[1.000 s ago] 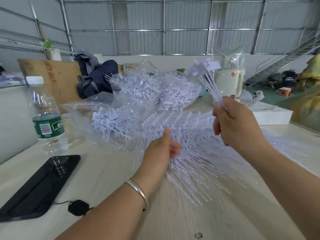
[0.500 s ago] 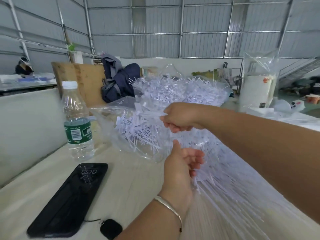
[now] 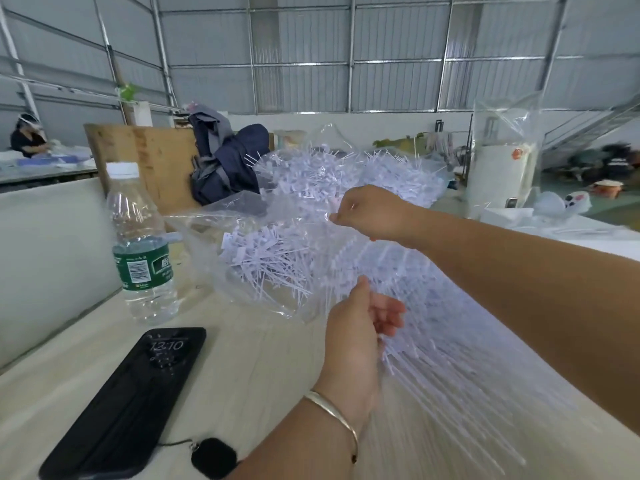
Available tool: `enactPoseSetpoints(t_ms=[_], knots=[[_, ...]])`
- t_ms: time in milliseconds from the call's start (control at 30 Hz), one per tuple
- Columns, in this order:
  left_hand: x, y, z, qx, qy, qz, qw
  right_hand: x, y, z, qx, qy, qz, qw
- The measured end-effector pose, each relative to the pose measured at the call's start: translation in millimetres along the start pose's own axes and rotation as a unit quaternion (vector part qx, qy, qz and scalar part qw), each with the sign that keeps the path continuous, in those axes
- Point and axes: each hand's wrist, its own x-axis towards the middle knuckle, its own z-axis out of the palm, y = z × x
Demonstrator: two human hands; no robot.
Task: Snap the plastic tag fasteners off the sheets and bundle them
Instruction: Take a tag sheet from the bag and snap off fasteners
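Pale wooden table [image 3: 242,393] in a metal-walled hall [image 3: 311,46] — both hands' fingers curled, left hand [image 3: 356,337] gripping fastener sheets [image 3: 467,341], right hand [image 3: 370,213] pinching a bag [image 3: 242,220].

phone [image 3: 128,403] screen: "12:10" | bottle [image 3: 142,244] label: not legible

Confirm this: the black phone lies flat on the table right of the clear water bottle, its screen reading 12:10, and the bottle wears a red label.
Not quite. The head view shows the clear plastic water bottle wears a green label, not red. The rest stands: the black phone lies flat on the pale table, screen reading 12:10.
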Motion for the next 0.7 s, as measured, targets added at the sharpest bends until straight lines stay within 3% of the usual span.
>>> enactPoseSetpoints(t_ms=[133, 300, 400, 467, 567, 700], knots=[[-10, 12, 9, 0.006, -0.034, 0.016, 0.999, -51, 38, -21, 0.061, 0.063, 0.025, 0.996], [-13, 14, 10, 0.173, 0.001, 0.198, 0.965, -118, 64, -29, 0.16, 0.132, 0.036, 0.977], [-15, 12, 10, 0.231, 0.011, 0.225, 0.946, -152, 67, -23, 0.197, 0.184, -0.003, 0.963], [-12, 9, 9, 0.305, 0.03, 0.24, 0.921, -167, 72, -10, 0.143, 0.202, -0.03, 0.968], [-9, 5, 7, 0.42, 0.031, 0.256, 0.87, -181, 86, 9, -0.097, 0.224, -0.071, 0.967], [-9, -1, 3, 0.526, -0.035, 0.229, 0.818, -183, 109, 13, -0.142, 0.27, -0.038, 0.952]])
